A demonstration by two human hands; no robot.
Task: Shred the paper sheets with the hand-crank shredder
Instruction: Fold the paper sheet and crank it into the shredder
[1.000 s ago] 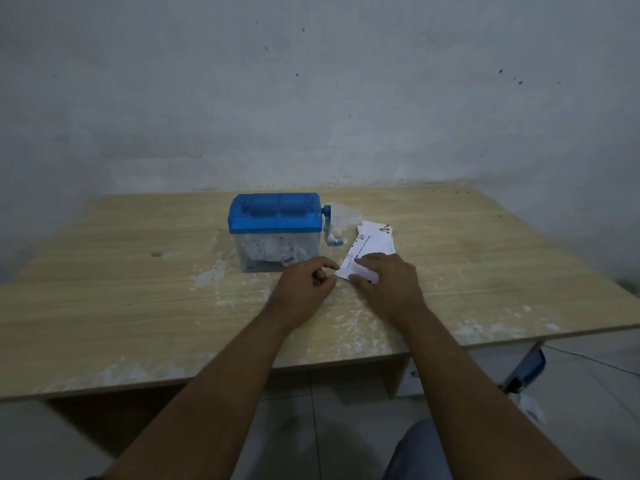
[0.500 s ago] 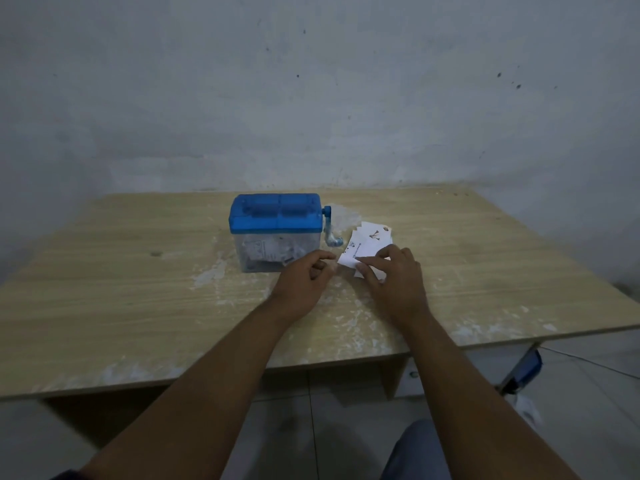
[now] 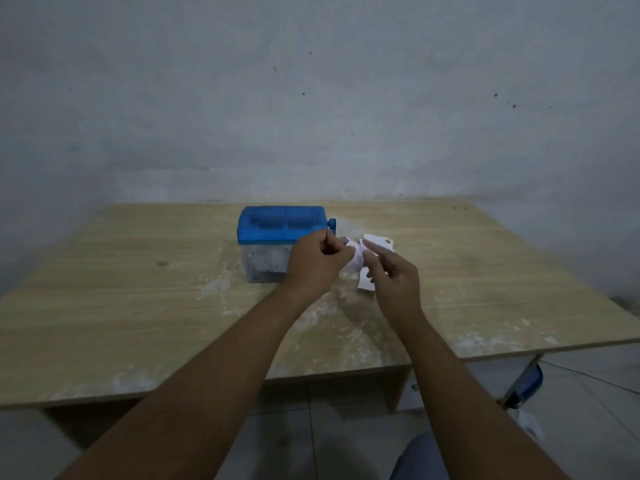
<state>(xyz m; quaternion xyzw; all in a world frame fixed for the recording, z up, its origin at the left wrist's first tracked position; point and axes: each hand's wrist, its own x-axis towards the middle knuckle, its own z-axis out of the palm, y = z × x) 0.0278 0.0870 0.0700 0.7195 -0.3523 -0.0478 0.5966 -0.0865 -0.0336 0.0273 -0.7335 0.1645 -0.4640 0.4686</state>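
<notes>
Table carries the shredder. Just right of the shredder, left hand and right hand both pinch one sheet, lifted clear (lining it up for the slot, I'd judge). Spare sheets wait beneath.

The shredder stands mid-table toward the far edge — the one tall obstacle — its crank jutting right toward loose paper sheets. Before that end hang the left hand, pinching a curled sheet, and the right hand. Open wood runs to the table's left, right and near edges.
</notes>
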